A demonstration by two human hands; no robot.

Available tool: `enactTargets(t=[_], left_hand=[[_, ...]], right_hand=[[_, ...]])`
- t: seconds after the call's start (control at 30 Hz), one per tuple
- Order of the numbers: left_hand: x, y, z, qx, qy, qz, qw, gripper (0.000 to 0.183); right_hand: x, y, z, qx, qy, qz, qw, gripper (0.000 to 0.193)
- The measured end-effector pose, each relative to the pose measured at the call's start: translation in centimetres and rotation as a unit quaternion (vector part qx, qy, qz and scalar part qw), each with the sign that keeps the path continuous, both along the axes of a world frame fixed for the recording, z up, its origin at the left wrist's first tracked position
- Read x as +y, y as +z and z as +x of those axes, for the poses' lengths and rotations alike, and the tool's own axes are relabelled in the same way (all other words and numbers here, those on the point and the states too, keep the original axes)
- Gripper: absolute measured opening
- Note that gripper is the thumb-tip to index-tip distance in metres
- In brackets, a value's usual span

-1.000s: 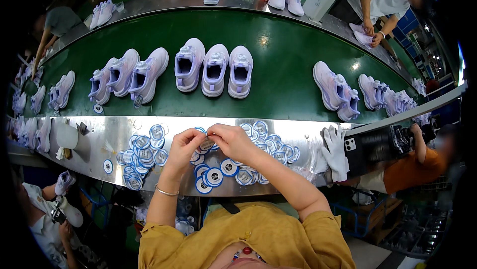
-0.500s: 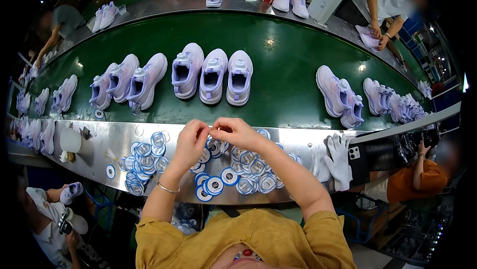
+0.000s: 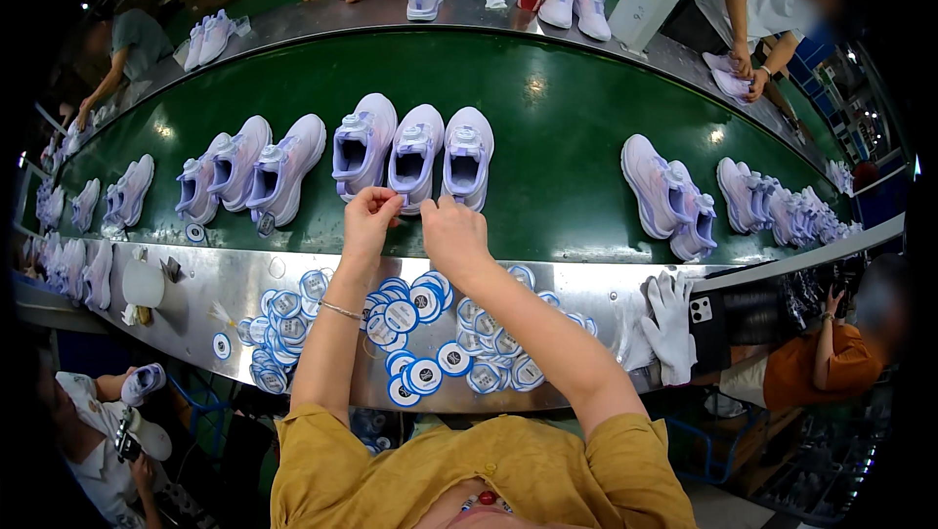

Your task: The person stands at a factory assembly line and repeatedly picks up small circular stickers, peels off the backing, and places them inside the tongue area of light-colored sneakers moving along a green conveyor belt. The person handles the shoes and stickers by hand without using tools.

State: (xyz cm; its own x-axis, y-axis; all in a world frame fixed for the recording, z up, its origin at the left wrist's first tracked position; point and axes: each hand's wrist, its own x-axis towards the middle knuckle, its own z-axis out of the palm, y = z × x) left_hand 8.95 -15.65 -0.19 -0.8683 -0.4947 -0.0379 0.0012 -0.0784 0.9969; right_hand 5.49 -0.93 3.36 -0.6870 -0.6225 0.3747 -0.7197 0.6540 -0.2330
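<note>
Both hands, left hand [image 3: 369, 219] and right hand [image 3: 451, 233], pinch closed at the heel of the middle lavender sneaker [image 3: 414, 155], round tags [image 3: 410, 319] heaped within reach below; what the fingertips grip is too small to tell.

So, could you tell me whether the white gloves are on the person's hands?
No, the white gloves lie on the metal ledge, while the left hand and right hand are bare.

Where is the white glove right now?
In the head view, the white glove lies on the steel ledge to the person's right, beyond the round blue-and-white tags, beside a dark phone.
</note>
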Motion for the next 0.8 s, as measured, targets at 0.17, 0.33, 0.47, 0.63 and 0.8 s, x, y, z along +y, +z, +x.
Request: enactTargets(t=[0.17, 0.33, 0.47, 0.63, 0.8], left_hand=[[-1.0, 0.5, 0.8, -0.018, -0.007, 0.071, 0.997, 0.010], [-0.8, -0.8, -0.4, -0.017, -0.003, 0.091, 0.996, 0.007], [-1.1, -0.1, 1.0, 0.018, 0.035, 0.089, 0.995, 0.007], [-2.0, 1.8, 2.3, 0.099, 0.120, -0.073, 0.985, 0.008], [-1.7, 4.2, 2.0, 0.131, 0.054, -0.010, 0.990, 0.007]], right_hand=[[-2.1, -0.4, -0.5, -0.016, 0.017, 0.007, 1.000, 0.007], [-2.8, -0.1, -1.3, 0.000, 0.035, 0.003, 0.999, 0.009], [-3.3, -0.5, -1.1, -0.084, 0.071, -0.065, 0.992, 0.016], [-1.9, 0.4, -1.3, -0.060, 0.131, -0.086, 0.986, 0.012], [-1.5, 2.3, -2.8, -0.039, 0.111, -0.097, 0.988, 0.007]])
